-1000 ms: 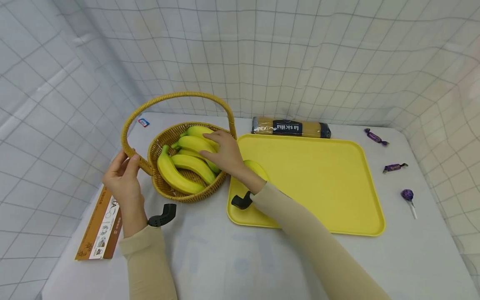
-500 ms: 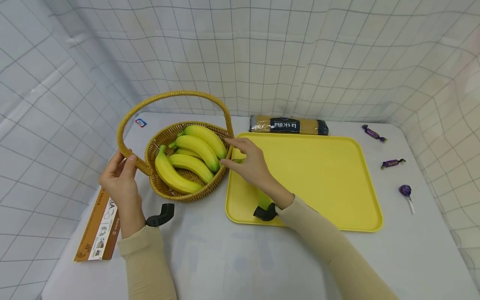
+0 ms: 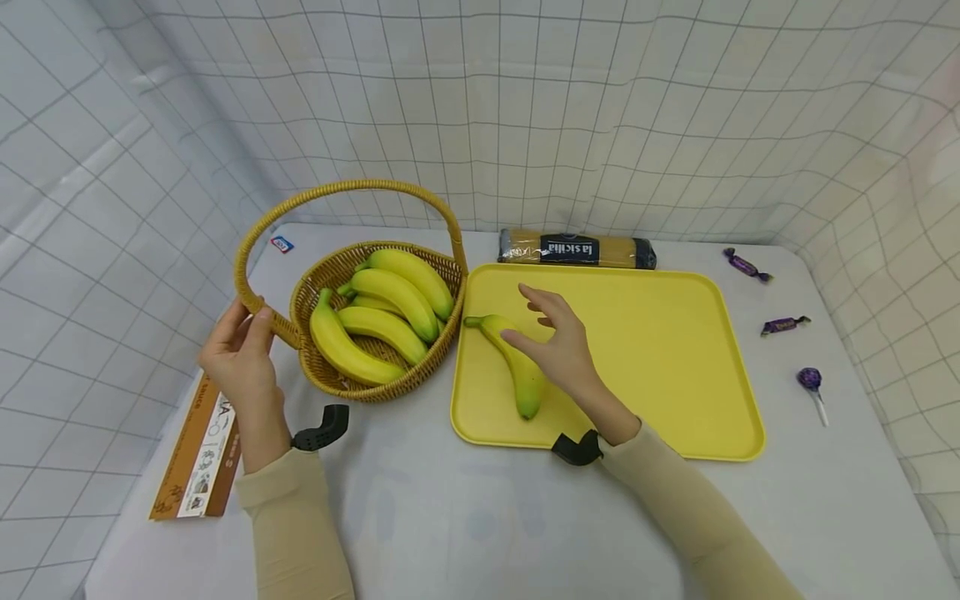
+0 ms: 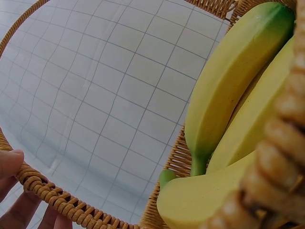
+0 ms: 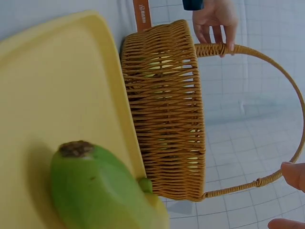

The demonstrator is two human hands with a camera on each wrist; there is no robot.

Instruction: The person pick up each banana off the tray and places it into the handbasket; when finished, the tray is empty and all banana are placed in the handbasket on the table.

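My left hand (image 3: 243,354) pinches the lower left end of the handle of a wicker basket (image 3: 358,392). Several bananas (image 3: 390,292) lie inside it, and the left wrist view shows some of these bananas (image 4: 233,90) close up beside the woven rim. On the left part of the yellow tray (image 3: 637,367) lies a single banana (image 3: 517,367), its stem toward the basket. Over the tray, just right of that banana, my right hand (image 3: 564,346) holds nothing, with thumb and fingers spread apart. In the right wrist view the banana's dark tip (image 5: 76,149) is near the camera.
A pasta pack (image 3: 577,250) lies behind the tray. To the right are two purple wrapped candies (image 3: 746,267) and a lollipop (image 3: 812,382). An orange-brown box (image 3: 197,458) lies left of my left forearm, and a small blue-and-red packet (image 3: 282,243) sits behind the basket.
My right hand has moved from above the bananas in the basket rightward over the tray, uncovering the single banana there. My left hand keeps its grip on the handle.
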